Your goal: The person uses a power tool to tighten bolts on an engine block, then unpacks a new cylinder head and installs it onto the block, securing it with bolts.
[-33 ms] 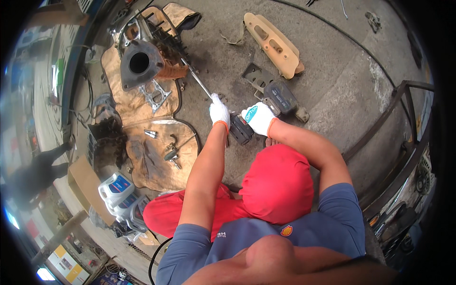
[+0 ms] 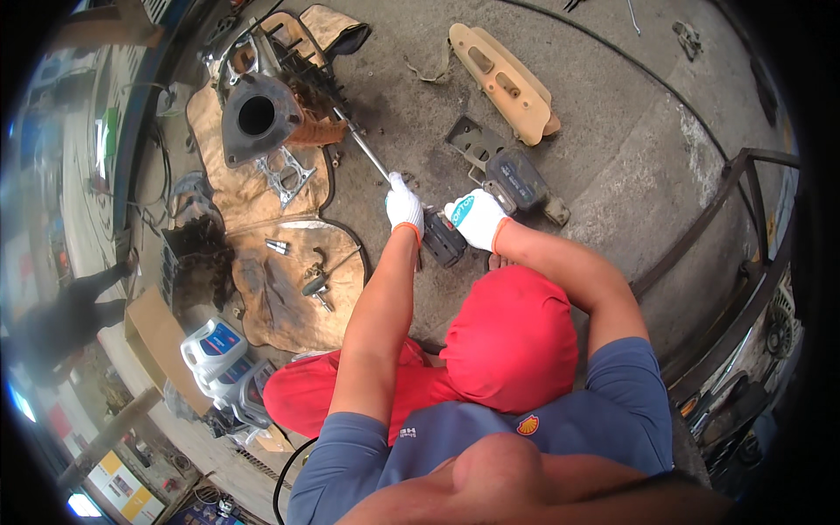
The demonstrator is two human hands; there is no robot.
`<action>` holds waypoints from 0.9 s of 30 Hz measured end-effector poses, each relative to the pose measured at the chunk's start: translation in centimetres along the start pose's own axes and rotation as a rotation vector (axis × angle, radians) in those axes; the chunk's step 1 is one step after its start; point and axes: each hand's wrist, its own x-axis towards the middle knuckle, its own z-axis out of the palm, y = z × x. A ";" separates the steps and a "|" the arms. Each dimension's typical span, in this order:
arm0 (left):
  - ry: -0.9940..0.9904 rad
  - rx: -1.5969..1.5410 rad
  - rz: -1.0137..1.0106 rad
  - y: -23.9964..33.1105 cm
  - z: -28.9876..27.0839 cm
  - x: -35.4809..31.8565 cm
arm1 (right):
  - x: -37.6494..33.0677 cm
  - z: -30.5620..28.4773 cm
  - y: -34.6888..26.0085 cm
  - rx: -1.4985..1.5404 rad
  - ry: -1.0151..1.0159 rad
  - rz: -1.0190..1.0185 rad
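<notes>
Left hand point(image 2: 403, 206) is closed round the long rod point(image 2: 367, 150) running to the metal housing point(image 2: 258, 118); right hand point(image 2: 477, 219) clasps the dark power tool point(image 2: 444, 240), just right of the left hand.

Gloved hands point(image 2: 442, 217) on power wrench point(image 2: 444, 239)

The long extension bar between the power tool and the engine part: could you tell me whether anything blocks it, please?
Nothing visible does. The extension bar runs clear from the left hand to the engine part; the right hand holds the power tool.

Even soft daylight, faint shadows, sharp centre, heavy fisheye bending, blurred left rim, black vignette corners
</notes>
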 end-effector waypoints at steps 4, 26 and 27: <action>-0.028 -0.068 -0.043 0.3 0.1 0.0 | -0.3 -0.2 0.0 -0.010 -0.044 0.010; -0.061 -0.278 -0.122 1.7 -0.2 -1.7 | -1.7 -0.4 -0.9 -0.010 -0.081 0.050; -0.065 -0.296 -0.135 1.7 0.0 -1.9 | -1.8 -0.2 -0.7 -0.007 -0.110 0.046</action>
